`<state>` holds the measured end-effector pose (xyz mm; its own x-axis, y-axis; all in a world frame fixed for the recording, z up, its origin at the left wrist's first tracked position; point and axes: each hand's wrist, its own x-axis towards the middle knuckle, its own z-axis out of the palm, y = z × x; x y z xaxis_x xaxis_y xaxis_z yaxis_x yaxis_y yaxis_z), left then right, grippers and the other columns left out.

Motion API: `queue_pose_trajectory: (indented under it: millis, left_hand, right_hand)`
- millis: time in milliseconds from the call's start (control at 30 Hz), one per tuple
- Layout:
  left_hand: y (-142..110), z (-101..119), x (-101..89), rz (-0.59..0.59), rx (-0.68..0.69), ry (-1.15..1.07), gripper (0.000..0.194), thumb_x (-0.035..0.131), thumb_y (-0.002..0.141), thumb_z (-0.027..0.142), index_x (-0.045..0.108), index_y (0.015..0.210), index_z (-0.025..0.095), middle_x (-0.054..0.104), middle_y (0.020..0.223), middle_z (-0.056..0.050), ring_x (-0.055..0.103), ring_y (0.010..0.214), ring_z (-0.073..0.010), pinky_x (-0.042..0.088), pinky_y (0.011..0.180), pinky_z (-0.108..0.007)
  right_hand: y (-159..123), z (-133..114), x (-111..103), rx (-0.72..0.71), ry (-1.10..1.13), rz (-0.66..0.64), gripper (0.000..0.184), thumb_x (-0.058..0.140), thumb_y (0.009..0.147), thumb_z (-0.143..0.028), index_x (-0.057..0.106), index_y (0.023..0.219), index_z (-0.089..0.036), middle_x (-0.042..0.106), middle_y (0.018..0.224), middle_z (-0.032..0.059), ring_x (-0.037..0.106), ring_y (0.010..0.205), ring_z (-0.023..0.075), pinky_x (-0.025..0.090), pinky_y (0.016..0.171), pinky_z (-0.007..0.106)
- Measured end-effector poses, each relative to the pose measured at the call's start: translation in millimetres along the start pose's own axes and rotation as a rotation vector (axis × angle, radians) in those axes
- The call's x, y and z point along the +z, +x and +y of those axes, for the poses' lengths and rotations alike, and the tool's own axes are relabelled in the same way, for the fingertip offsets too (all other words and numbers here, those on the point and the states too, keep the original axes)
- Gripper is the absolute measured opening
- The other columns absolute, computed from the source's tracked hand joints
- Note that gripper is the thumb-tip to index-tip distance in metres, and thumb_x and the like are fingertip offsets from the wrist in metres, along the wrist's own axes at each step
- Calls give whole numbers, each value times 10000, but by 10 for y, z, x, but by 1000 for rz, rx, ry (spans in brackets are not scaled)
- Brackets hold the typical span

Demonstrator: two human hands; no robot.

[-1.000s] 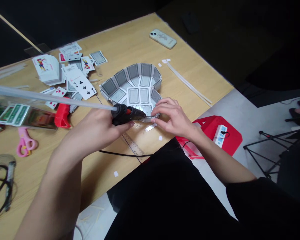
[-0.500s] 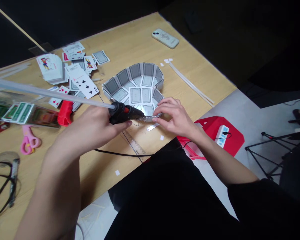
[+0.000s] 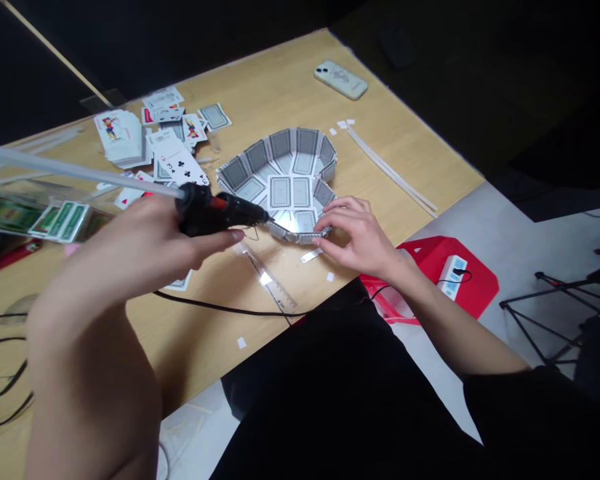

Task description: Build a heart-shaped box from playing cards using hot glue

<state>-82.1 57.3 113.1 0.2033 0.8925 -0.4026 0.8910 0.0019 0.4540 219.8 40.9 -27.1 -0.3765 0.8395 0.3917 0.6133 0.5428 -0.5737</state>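
Note:
My left hand point(image 3: 175, 240) is wrapped round a black glue gun point(image 3: 215, 210), with a long translucent glue stick point(image 3: 90, 173) jutting from its back. The nozzle points right, close to the near left rim of a heart-shaped box point(image 3: 280, 190) made of grey-backed playing cards. My right hand point(image 3: 353, 233) pinches the box's near right wall between thumb and fingers. Below the box lie a clear ruler point(image 3: 273, 283) and a small shiny strip point(image 3: 311, 255). The gun's black cord point(image 3: 220, 307) runs over the table's front edge.
Loose playing cards point(image 3: 123, 137) are piled at the back left, near green card packs point(image 3: 63, 220). A phone point(image 3: 341, 80) lies at the back right, with spare glue sticks point(image 3: 393, 170) nearer the right edge. A power strip point(image 3: 453, 277) rests on a red stool point(image 3: 480, 287) beside the table.
My left hand has drawn the glue gun left, away from the box's near right wall. My right hand keeps its pinch there. The whole view has shifted slightly.

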Motion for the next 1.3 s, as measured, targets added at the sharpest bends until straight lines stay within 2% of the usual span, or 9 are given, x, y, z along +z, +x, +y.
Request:
queue_pose_trajectory:
  millis: [100,133,233,333,500,667,800,1100,1300]
  left_hand:
    - [0,-116,-101,73,-174,51,600,717,888,774,760,865,176,635,638,-12,622,629,-202,412,571,-303]
    - [20,-178,-120,165,-221,45,622,800,765,805,747,765,185,631,601,-14,614,574,-200,404,524,-299]
    - [79,-339,-141,247,-196,29,714,817,639,905,753,698,197,713,665,-36,621,533,-187,410,462,-286]
    - [61,-402,-88,258,-117,-27,728,785,676,921,788,743,196,721,667,-42,617,534,-172,411,449,-265]
    - [-134,-581,285,239,-86,-369,494,811,843,680,780,792,190,660,589,-27,590,543,-161,425,483,-252]
    - [-348,-904,842,234,-125,-810,461,870,837,614,760,799,167,651,614,-33,566,487,-144,430,441,-248]
    - [-437,-1002,1143,237,-219,-953,508,893,808,629,757,752,143,726,708,-79,629,533,-149,504,472,-236]
    - [-436,-1041,1232,238,-366,-1006,590,903,773,688,807,735,107,734,677,-112,620,492,-134,498,457,-210]
    - [-490,-1025,1239,215,-284,-1237,443,981,742,535,810,820,134,762,790,-82,604,526,-106,481,440,-184]
  right_hand:
    - [18,-49,5,-20,-45,-7,136,787,966,-386,729,995,-266,827,1031,41,702,1216,329,372,1159,563]
    - [28,-66,10,-26,-51,-10,143,786,969,-392,729,999,-264,829,1040,40,706,1215,322,353,1182,561]
    - [62,-103,31,-25,-53,-15,151,764,997,-409,732,967,-265,835,1039,29,731,1178,293,318,1231,546]
    - [84,-102,46,-26,-43,-3,155,745,1016,-403,733,943,-267,838,1020,15,752,1123,270,319,1242,531]
    - [76,-57,70,-54,-29,18,144,754,1010,-381,729,939,-257,833,1000,22,757,1100,270,351,1224,529]
    - [76,-46,130,-55,-22,23,114,757,1001,-356,725,945,-262,840,1028,25,753,1109,270,326,1241,547]
    - [73,-19,175,-76,-3,50,93,767,999,-325,731,935,-268,840,999,5,754,1101,260,329,1241,541]
    - [18,53,118,-110,54,121,70,795,959,-257,731,944,-280,846,980,-28,755,1162,268,340,1234,545]
    - [7,53,95,-86,87,112,68,755,960,-236,733,938,-297,851,973,-36,761,1159,266,355,1232,546]
